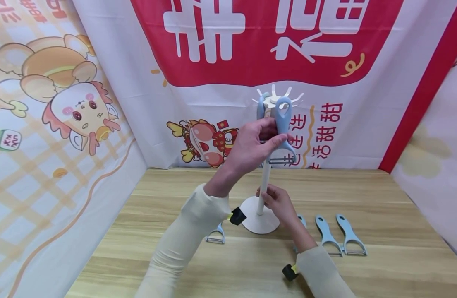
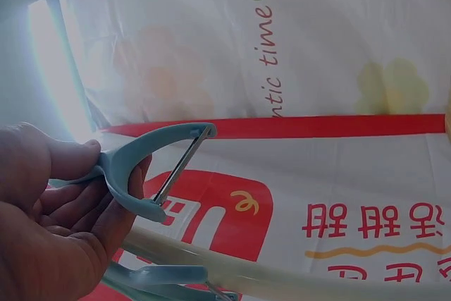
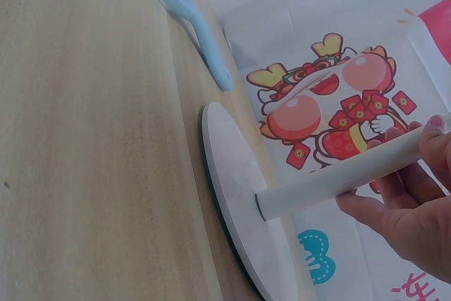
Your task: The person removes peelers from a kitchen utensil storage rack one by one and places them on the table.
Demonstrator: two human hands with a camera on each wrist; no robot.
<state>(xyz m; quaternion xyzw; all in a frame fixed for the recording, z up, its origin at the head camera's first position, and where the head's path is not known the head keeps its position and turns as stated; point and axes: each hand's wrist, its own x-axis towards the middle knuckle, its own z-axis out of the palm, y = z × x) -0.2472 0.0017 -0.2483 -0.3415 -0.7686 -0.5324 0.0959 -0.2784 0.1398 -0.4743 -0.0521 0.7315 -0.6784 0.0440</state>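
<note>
My left hand (image 1: 252,142) pinches a light blue Y-shaped peeler (image 1: 283,120) by its handle, blade end down, in front of a white rack (image 1: 265,178) with a ring of hooks on top. The handle's hole is level with the hooks; I cannot tell whether a hook passes through it. Another blue peeler (image 1: 261,105) hangs on the rack behind my fingers. In the left wrist view, my thumb and fingers hold the peeler (image 2: 130,167) near its fork. Low on the rack, my right hand (image 3: 416,202) grips the white pole (image 3: 338,177) just above the round base (image 3: 239,188).
To the right on the wooden table (image 1: 384,198) lie blue peelers (image 1: 350,234), one partly behind my right arm. A single peeler (image 1: 217,235) lies left of the base, partly covered by my left sleeve. A printed cloth (image 1: 157,124) stands behind the table.
</note>
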